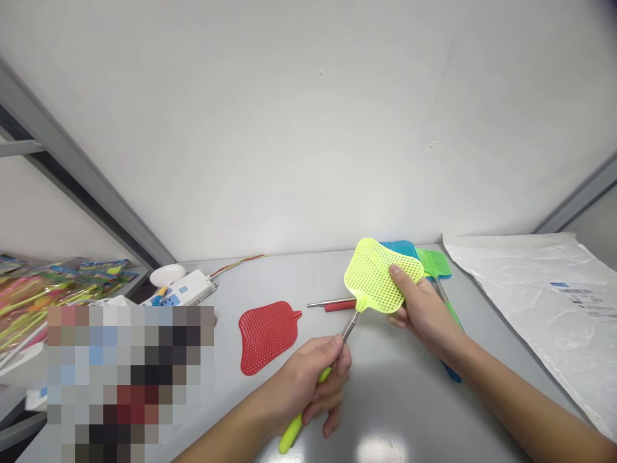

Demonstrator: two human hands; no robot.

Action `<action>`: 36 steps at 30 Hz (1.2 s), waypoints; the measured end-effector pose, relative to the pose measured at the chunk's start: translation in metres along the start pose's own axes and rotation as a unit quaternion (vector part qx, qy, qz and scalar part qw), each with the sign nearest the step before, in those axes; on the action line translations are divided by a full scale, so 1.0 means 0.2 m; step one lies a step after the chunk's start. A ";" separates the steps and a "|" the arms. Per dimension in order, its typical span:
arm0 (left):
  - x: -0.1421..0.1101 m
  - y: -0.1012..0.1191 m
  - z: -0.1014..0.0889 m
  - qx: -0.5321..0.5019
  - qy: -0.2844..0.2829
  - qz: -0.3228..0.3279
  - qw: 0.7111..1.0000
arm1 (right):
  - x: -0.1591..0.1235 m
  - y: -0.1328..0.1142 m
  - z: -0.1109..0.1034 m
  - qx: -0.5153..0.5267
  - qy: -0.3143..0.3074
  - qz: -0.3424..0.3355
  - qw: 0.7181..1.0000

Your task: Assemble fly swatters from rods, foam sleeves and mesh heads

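A yellow fly swatter [378,276] is held at 1 o'clock, gripped at the handle by the left hand [303,386] and at the head by the right hand [424,318], the hands apart. A red swatter [267,337] is laid at 11 o'clock

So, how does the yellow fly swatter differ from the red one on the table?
The yellow fly swatter is held up, its handle in the left hand and its head in the right hand; the red fly swatter lies flat on the table. The yellow one has a metal shaft; the red one shows only its head. Both have perforated plastic heads.
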State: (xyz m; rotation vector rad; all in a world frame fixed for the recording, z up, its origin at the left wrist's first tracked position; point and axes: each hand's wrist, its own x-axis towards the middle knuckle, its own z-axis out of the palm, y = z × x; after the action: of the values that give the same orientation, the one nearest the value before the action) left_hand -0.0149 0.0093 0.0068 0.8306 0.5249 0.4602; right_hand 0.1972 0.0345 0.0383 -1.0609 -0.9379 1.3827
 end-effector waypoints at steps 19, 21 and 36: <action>0.00 0.02 0.03 0.000 0.006 -0.003 1.000 | -0.11 0.09 0.11 -0.175 -0.160 0.054 0.970; 0.00 0.02 0.03 0.000 0.006 -0.004 1.000 | -0.13 0.10 0.13 -0.190 -0.202 0.052 0.959; -0.02 0.07 0.10 0.014 0.000 -0.015 1.000 | -0.02 -0.01 0.01 -0.093 -0.010 -0.017 0.995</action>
State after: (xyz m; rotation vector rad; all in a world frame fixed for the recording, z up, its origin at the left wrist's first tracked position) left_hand -0.0090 0.0044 0.0307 0.8493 0.5444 0.4270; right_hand 0.1967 0.0316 0.0408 -1.1663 -1.1115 1.2984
